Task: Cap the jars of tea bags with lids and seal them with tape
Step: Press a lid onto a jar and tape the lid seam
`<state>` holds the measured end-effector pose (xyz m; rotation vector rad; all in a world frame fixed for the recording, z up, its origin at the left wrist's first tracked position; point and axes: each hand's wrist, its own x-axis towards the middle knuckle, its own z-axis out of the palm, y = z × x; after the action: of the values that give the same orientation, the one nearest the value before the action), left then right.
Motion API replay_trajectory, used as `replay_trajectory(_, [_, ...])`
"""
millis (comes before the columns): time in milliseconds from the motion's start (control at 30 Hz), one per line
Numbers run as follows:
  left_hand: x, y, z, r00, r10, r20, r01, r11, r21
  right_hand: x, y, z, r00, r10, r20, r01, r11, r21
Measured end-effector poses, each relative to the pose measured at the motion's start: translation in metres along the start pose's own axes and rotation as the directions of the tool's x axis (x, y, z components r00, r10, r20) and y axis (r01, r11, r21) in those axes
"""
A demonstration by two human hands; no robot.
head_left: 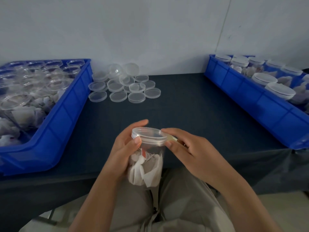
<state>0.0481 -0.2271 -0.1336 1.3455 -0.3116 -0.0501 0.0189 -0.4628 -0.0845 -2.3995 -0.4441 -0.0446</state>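
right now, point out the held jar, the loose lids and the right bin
held jar (147, 166), head view, clear side wall
loose lids (115, 85), head view, lid mid-pile
right bin (250, 97), head view, blue side wall

Bare tablecloth (184, 106) lay open from 12 to 1 o'clock of centre. At 11, lid pile (124, 81) blocked passage; left crate (66, 118) walled 9, right crate (250, 97) 3.

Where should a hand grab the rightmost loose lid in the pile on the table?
Probably pinch the rim of the rightmost lid from above, approaching from its near-right side: it lies flat and shallow on the cloth, with other lids crowding its left and far edges.
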Motion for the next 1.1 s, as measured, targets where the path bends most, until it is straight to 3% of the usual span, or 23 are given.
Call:
replay_trajectory(167, [-0.005, 0.008, -0.007, 0.999, -0.001, -0.034, 0.010, 0.962, 0.275, -0.005, -0.011, 0.010, 0.992, -0.001, -0.122, -0.018, 0.988, -0.151])
replay_trajectory(367, [-0.004, 0.015, 0.000, 0.982, 0.131, -0.137, -0.025, 0.805, 0.592, -0.004, -0.016, 0.024, 0.980, 0.024, -0.197, -0.045, 0.994, -0.104])
replay_trajectory(600, [-0.003, 0.011, 0.024, 0.960, 0.184, -0.209, 0.015, 0.715, 0.699, -0.003, -0.018, 0.030, 0.969, 0.007, -0.246, -0.037, 0.992, -0.120])
replay_trajectory(700, [0.000, 0.010, 0.027, 0.950, 0.191, -0.246, 0.028, 0.736, 0.677, -0.001, -0.013, 0.029, 0.970, -0.013, -0.244, -0.018, 0.992, -0.124])
replay_trajectory(800, [0.004, 0.008, 0.027, 0.950, 0.199, -0.240, 0.016, 0.737, 0.675, 0.005, 0.000, 0.025, 0.983, 0.020, -0.182, -0.030, 0.998, -0.049])
replay_trajectory(933, [0.007, 0.006, 0.024, 0.931, 0.216, -0.293, 0.025, 0.764, 0.645, 0.007, 0.012, 0.012, 0.996, 0.091, 0.004, -0.091, 0.992, 0.084])
replay_trajectory(1100, [0.010, 0.008, 0.016, 0.930, 0.212, -0.300, 0.015, 0.794, 0.607, 0.005, 0.019, 0.003, 0.999, 0.002, 0.054, -0.003, 1.000, 0.017])
